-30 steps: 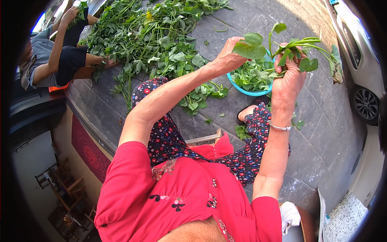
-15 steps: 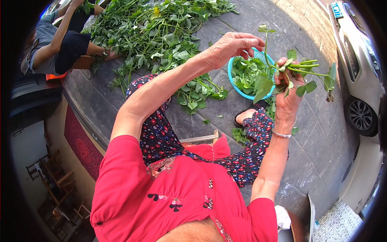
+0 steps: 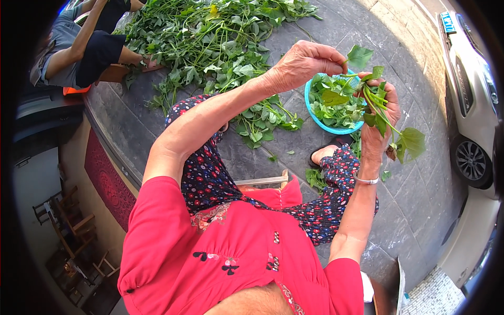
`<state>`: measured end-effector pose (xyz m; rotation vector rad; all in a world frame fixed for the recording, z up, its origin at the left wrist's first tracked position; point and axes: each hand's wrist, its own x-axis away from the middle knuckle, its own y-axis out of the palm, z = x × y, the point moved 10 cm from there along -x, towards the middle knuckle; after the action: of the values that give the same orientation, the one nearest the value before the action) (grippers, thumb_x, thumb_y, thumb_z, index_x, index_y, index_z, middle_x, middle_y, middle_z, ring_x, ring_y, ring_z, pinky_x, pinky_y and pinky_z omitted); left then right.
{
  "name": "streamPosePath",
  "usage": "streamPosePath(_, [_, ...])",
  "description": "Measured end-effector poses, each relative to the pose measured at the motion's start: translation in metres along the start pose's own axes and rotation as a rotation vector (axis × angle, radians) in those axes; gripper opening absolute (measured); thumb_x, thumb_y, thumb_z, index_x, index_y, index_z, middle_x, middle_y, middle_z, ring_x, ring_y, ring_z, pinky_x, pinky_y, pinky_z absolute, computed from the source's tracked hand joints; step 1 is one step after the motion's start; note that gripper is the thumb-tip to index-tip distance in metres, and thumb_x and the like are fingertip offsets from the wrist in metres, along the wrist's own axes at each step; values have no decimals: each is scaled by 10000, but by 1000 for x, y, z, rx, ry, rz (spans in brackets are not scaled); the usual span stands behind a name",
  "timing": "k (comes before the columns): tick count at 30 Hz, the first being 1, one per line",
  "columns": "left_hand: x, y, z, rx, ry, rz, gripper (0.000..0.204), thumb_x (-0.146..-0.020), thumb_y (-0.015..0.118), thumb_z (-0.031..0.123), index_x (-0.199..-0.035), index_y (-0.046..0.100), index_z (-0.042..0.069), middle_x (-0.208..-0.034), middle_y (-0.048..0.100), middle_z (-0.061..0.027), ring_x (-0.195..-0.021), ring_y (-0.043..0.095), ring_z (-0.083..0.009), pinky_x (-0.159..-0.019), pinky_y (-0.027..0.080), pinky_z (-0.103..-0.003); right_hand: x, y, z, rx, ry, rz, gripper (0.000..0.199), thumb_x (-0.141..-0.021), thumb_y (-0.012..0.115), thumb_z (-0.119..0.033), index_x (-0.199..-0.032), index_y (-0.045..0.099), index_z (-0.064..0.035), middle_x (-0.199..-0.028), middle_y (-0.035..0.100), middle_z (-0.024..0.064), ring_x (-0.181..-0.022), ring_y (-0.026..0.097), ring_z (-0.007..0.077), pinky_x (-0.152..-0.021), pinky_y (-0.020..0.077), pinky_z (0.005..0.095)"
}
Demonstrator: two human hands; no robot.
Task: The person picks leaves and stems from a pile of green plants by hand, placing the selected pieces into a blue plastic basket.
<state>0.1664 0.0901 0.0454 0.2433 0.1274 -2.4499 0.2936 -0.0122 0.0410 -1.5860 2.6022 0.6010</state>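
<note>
My right hand is closed round a small bunch of leafy green stems, whose ends and a broad leaf hang down past the wrist. With thumb and fingertips, my left hand pinches a leaf stalk that reaches across from the bunch, a leaf standing above it. Below and between both hands is a turquoise plastic basket holding picked green leaves. My right hand partly covers the basket's right side.
A large heap of leafy vines spreads over the grey tiled floor ahead. At the far left sits another person beside the heap. A white car stands at the right. A dark red mat lies at the left.
My left hand has gone from loosely curled beside the stem to pinching a leaf stalk. The bunch in my right hand has tipped, its stems now pointing downward.
</note>
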Motion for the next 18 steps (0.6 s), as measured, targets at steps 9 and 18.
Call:
streamPosePath(9, [0,46,-43,576,-364,94,126,-905,543,112,-938,588,-1,-721,556,14,-625,494,-45,-554,403,-178,8,7,13,59,141,49,85,-856,587,-72,-906,605,-6,-837,651,67,-669,592,105,-620,478,235])
streamPosePath(18, [-16,70,-116,-429,-297,-141,205,-840,574,132,-980,684,31,-730,598,9,-671,510,-64,-638,431,-221,50,-129,-149,-28,-102,758,155,-863,555,-66,-1001,567,5,-829,624,53,-587,547,90,-557,453,207])
